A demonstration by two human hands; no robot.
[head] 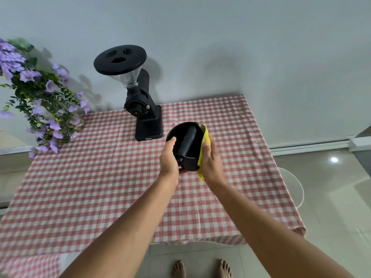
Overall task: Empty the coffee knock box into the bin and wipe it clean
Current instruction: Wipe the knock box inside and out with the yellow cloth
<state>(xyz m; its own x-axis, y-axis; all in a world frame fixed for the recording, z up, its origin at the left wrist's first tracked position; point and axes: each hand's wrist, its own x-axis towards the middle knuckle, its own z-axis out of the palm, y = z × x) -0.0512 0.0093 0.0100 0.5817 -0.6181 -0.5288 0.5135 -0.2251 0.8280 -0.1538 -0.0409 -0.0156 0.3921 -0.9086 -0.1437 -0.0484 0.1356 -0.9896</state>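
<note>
— How many knock boxes were there, and where?

— One. The black knock box (185, 146) was held up over the table (96, 177), just in front of and to the right of the grinder (141, 101), clear of the checked cloth. It was tilted so its open mouth faced the camera, and one knock bar (188, 141) ran across the inside.

— And the hands?

— Two, both on the box. The left hand (169, 157) gripped its left side, with the thumb hooked over the rim into the bowl and the fingers curled beneath. The right hand (210, 159) held one yellow cloth (205, 135) flat against the right wall, thumb lying on the cloth near the rim. Its other fingers were behind the box, so I couldn't tell how they lay.

— Did the cloth reach inside?

— Its upper edge folded over the rim; the lower end hung out below the palm. How far in it went I couldn't tell.

— Anything left inside the box?

— It looked dark all over; I couldn't make out any grounds.

— What else did you count?

— One black grinder with a clear hopper and a round lid, standing at the table's far edge near the wall. One bunch of purple flowers (44, 101) at the far left corner. One white stool (295, 189) beside the table on the right. Two bare feet on the tiled floor below: the left foot (178, 268) and the right foot (223, 268).
</note>
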